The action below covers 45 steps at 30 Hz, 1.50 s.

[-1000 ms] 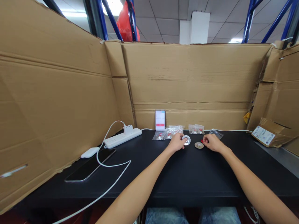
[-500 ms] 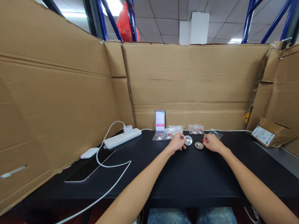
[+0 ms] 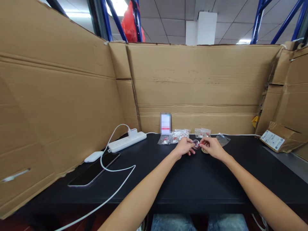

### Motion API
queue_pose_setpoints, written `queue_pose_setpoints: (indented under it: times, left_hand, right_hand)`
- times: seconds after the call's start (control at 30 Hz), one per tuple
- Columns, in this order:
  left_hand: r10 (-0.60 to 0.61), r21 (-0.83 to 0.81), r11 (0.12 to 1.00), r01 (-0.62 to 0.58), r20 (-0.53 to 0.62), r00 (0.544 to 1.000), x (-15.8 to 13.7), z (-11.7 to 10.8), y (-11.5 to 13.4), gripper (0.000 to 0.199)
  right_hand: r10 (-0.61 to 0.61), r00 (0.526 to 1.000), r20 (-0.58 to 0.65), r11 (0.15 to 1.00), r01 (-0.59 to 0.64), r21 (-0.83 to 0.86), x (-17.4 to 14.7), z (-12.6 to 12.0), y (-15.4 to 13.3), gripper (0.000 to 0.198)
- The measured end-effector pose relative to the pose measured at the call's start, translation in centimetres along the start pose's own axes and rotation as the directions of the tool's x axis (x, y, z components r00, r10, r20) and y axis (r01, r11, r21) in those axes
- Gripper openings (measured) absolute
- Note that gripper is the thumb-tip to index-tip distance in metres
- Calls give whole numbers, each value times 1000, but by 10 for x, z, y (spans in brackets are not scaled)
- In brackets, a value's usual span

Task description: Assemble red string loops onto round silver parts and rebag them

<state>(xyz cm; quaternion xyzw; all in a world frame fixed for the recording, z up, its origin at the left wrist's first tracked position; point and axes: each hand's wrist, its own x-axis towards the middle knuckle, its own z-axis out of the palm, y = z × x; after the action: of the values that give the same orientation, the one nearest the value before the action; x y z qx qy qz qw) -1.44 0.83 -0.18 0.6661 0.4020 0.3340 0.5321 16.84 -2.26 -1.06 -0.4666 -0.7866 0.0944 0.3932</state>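
Note:
My left hand (image 3: 184, 148) pinches a small shiny round disc (image 3: 196, 143), clear or silvery, by its left edge. From the other side my right hand (image 3: 213, 148) closes its fingertips on a small red piece and brings it against the disc; its exact kind is too small to make out. A flat gold-coloured metal disc (image 3: 204, 151) lies on the black table under my right fingers, mostly hidden. Behind my left hand are several clear plastic bags (image 3: 179, 134) with red bits inside.
More small bags (image 3: 202, 132) and a clear bag (image 3: 223, 140) lie at the back. A phone (image 3: 166, 124) stands against the cardboard wall (image 3: 204, 80). Left are a power strip (image 3: 127, 142), white cable (image 3: 117, 171), charger (image 3: 93, 156) and tablet (image 3: 95, 170). A cardboard box (image 3: 282, 137) sits right.
My right hand has moved left over the gold-coloured disc, bringing the red piece to the shiny disc. My left hand still holds that disc, now turned slightly.

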Motion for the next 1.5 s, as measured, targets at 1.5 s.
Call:
queue_pose_setpoints:
  times: [1.5]
  left_hand:
    - [210,118,966,-231,169,963,-6,7,3,12]
  right_hand:
    - [-103,995,-15,965,97,-244,-3,3,-3,12]
